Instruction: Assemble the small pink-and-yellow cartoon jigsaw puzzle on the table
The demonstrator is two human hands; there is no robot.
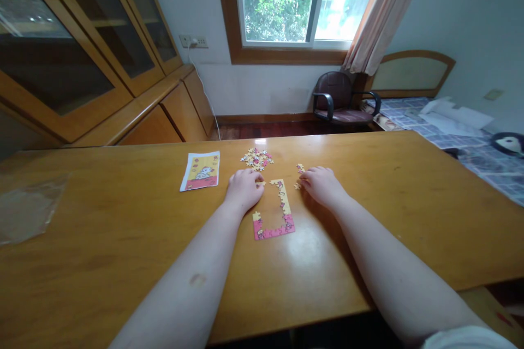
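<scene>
A partly joined jigsaw puzzle frame [273,233], pink along the bottom and yellow up the right side, lies on the table between my hands. My left hand [244,190] rests by its upper left, fingers curled, with a small yellow jigsaw piece [262,183] at the fingertips. To the right of the frame, my right hand [321,182] is lowered to the table with its fingers drawn together; what they hold, if anything, is hidden. Loose pieces [300,168] lie just beyond its fingertips, and another piece [297,186] sits near its thumb.
A heap of loose jigsaw pieces [257,158] lies beyond my left hand. Left of it is a picture sheet [200,171] with a white animal on yellow and pink. A clear plastic bag [30,210] lies at the far left of the wooden table [143,262]. A chair [338,98] stands behind.
</scene>
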